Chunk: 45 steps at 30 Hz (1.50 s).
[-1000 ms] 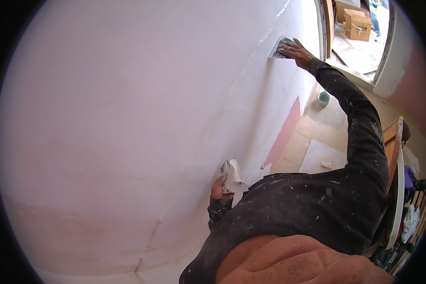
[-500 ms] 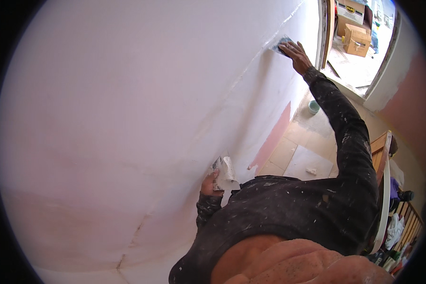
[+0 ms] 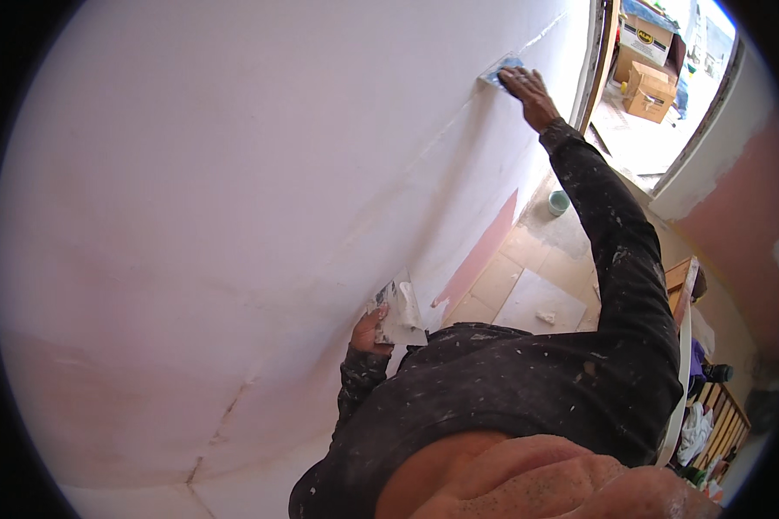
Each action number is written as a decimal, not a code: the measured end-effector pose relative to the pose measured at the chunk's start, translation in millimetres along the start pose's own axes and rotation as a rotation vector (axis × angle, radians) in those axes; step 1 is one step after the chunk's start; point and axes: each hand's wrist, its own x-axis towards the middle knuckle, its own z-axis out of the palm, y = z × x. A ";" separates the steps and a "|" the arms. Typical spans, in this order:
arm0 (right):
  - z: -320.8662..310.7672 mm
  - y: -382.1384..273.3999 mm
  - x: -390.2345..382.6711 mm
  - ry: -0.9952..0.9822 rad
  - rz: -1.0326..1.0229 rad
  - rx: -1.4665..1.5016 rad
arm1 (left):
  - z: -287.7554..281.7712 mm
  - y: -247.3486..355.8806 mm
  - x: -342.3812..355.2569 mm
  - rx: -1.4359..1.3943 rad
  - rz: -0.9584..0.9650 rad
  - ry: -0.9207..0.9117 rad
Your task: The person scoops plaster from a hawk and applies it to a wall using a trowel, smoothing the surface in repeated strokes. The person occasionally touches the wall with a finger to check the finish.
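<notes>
Your right hand [image 3: 526, 93] has its fingers clamped over a flat blade [image 3: 493, 73], against the wall [image 3: 234, 190] at far right; your left hand [image 3: 370, 330] grips a smeared blade [image 3: 400, 313] by its left side, near your body. Both look light, thin and springy, probably slick where wet, so I'd hold the back, off the edge. Door frame [image 3: 604, 67] kinda crowds your right; green tub [image 3: 558, 204] and white panel [image 3: 519, 304] on the floor [image 3: 528, 249], boxes [image 3: 649, 97] farther out.

The big wall [image 3: 190, 173] is pale, with a pink patch [image 3: 483, 253] low down by the tan tile floor [image 3: 528, 248]. Bright light [image 3: 653, 143] shines in the doorway [image 3: 602, 69]. Brown boxes [image 3: 649, 93] sit past it. The right wall [image 3: 736, 186] is white and pink.
</notes>
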 end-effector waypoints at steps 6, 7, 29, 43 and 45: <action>-1.3 21.7 -50.8 -0.288 0.051 -0.150 | -3.8 0.6 0.2 0.006 0.025 -0.032; -5.3 30.0 -59.2 -0.263 0.060 -0.167 | -5.0 0.9 2.6 -0.004 0.007 -0.023; -10.1 2.7 -8.7 -0.083 0.086 -0.167 | 1.3 4.6 1.4 0.063 -0.037 0.054; -8.4 -25.4 -9.5 -0.021 0.092 -0.125 | -10.8 7.6 -0.7 0.081 -0.072 -0.033; -3.9 -33.7 -5.5 -0.012 0.059 -0.107 | -2.8 9.3 -0.7 0.088 -0.084 -0.057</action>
